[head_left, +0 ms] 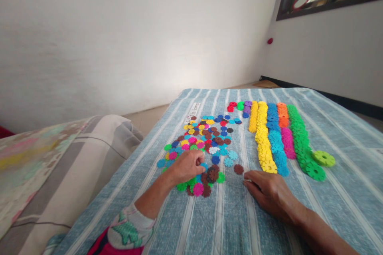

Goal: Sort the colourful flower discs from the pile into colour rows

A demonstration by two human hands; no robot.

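Note:
My left hand [188,165] is over a loose pile of flower-shaped plastic discs, its fingers curled in. A light-blue disc [204,165] shows right by its fingertips, but I cannot make out what the fingers hold. My right hand [271,189] lies low over the cloth, with thumb and forefinger slightly apart and nothing visible between them. Just beyond its fingertips is a single brown disc [238,169]. Brown discs [212,173], a pink disc [198,189] and a white disc [213,150] are among the mixed pile near my left hand.
Overlapping rows sorted by colour lie at right: yellow [262,131], blue [274,139], orange [282,113], pink [287,143] and green [301,137]. A lime disc [323,158] rests beside the green row. The striped tablecloth [206,231] covers the table; bedding [77,167] is at left.

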